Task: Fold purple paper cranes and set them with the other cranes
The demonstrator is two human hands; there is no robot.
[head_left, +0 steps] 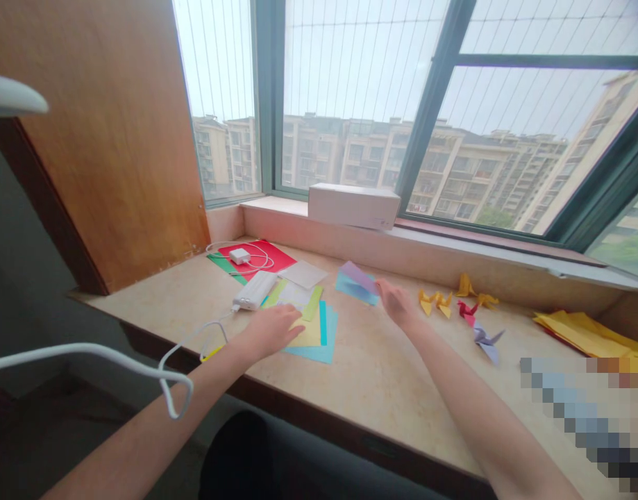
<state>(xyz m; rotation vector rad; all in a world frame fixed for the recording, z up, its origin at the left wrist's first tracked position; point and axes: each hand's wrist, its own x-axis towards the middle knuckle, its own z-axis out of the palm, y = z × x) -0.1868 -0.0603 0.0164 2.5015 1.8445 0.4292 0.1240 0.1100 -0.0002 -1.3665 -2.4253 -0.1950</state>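
My left hand (pixel 271 328) lies flat, fingers stretched, on a spread of coloured paper sheets (pixel 313 332) in yellow, green and blue on the stone desk (pixel 381 375). My right hand (pixel 398 303) pinches the edge of a purple and blue paper sheet (pixel 356 281), lifted slightly off the desk near the window ledge. To the right of that hand lie several folded paper cranes (pixel 437 302), yellow, red and a pale purple crane (pixel 486 340).
A white power bank (pixel 255 290) with a cable and a white charger (pixel 239 255) sit on red paper (pixel 269 255) at the left. A white box (pixel 353 205) rests on the sill. A stack of yellow paper (pixel 584 330) lies far right. A wooden panel (pixel 100 139) stands left.
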